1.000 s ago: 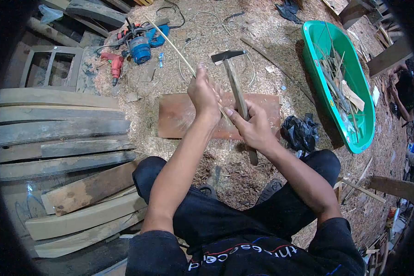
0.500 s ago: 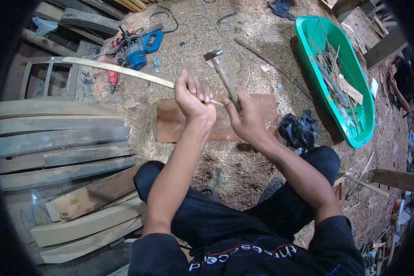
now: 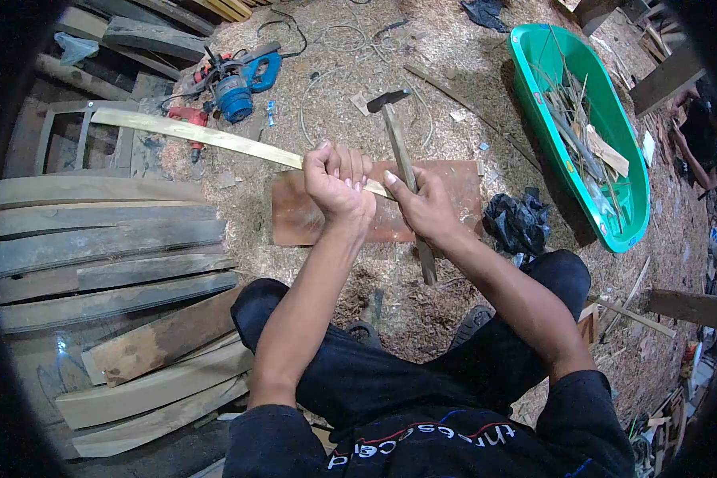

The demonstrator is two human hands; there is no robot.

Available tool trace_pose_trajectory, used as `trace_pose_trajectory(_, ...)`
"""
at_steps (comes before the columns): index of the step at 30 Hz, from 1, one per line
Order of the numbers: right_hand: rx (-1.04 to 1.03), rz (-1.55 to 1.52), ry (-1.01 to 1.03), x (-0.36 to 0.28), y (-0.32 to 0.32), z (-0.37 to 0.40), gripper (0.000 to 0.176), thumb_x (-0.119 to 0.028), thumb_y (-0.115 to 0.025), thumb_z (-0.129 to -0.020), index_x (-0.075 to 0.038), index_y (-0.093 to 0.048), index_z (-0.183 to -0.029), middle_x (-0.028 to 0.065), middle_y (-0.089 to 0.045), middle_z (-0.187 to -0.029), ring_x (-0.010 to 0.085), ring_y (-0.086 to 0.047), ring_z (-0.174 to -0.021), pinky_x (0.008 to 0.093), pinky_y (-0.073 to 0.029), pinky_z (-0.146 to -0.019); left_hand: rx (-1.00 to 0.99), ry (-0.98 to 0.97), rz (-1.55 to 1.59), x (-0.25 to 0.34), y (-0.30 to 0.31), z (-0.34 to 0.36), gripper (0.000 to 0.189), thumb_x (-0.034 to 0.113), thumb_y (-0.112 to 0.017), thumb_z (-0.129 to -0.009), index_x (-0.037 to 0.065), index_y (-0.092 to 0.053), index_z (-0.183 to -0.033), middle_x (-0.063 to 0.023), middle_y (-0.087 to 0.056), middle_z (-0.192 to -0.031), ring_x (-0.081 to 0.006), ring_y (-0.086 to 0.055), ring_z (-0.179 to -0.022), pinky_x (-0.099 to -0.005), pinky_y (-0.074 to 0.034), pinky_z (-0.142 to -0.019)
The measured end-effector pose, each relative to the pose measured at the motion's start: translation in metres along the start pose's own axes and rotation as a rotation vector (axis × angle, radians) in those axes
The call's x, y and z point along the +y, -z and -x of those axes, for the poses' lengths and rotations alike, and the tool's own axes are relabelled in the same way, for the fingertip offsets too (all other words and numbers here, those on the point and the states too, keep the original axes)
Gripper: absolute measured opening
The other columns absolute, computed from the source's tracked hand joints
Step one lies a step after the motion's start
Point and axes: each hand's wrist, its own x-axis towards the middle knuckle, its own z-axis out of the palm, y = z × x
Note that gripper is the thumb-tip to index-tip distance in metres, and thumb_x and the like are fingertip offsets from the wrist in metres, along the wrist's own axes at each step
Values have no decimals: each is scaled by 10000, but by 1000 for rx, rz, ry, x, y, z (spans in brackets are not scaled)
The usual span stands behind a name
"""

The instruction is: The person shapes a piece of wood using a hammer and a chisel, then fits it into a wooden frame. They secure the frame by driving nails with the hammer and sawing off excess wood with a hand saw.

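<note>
My left hand (image 3: 339, 181) is closed around a long, thin wooden strip (image 3: 207, 137) that runs out to the upper left, its short end reaching toward my other hand. In my right hand (image 3: 427, 204) is a hammer (image 3: 400, 142), gripped by the wooden handle with the dark metal head pointing up and away from me. The lower handle end sticks out below the hand. The thumb of that hand lies right at the strip's near end. Below both hands a reddish-brown board (image 3: 295, 209) lies flat on the ground.
Left of me lie several stacked planks (image 3: 119, 239). A blue power tool (image 3: 235, 97) and a red drill (image 3: 193, 127) rest at the upper left. A green tub (image 3: 534, 88) with wood scraps stands right, near a black plastic bag (image 3: 518, 223). Another person (image 3: 705, 131) is at the far right.
The wooden strip has turned so more of its flat face shows, and its far end has shifted left. The hammer has rotated in my right hand, and its lower handle end now shows.
</note>
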Motion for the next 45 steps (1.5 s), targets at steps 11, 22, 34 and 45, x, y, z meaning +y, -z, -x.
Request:
trace_pose_trajectory(11, -117, -246, -216, -18, 20, 8, 309, -312, -647, -978, -18, -602, -1061, -41, -529, -646, 45, -461, -506, 227, -353, -435, -237, 28, 25, 0, -7, -2, 391, 266, -476, -865, 168, -281, -541, 22, -231, -429, -113, -185, -361, -288, -230, -400)
trace_pose_trajectory(22, -93, -290, -300, -20, 20, 9, 280, -304, -686, -948, -34, -644, -1009, -55, -497, -587, 77, -438, -445, 247, -361, -421, -235, 91, 44, 4, -7, 0, 405, 270, -459, -897, 167, -280, -549, 26, -221, -436, -111, -176, -374, -289, -226, -414)
trace_pose_trajectory(34, 121, 81, 215, 9, 1, 2, 251, -213, -729, -895, 33, -686, -917, 130, -606, -838, 216, -576, -764, 376, -458, -696, -15, 31, -113, -5, -8, -3, 437, 290, -431, -930, 186, -245, -548, 16, -217, -442, -123, -173, -376, -299, -213, -402)
trace_pose_trajectory(45, 145, 35, 223, 28, -10, 2, 208, -176, -663, -942, 18, -589, -944, 118, -538, -801, 223, -539, -750, 364, -445, -691, 183, 51, -162, -9, -19, -6, 387, 266, -433, -936, 191, -267, -594, 28, -212, -459, -121, -183, -377, -308, -214, -388)
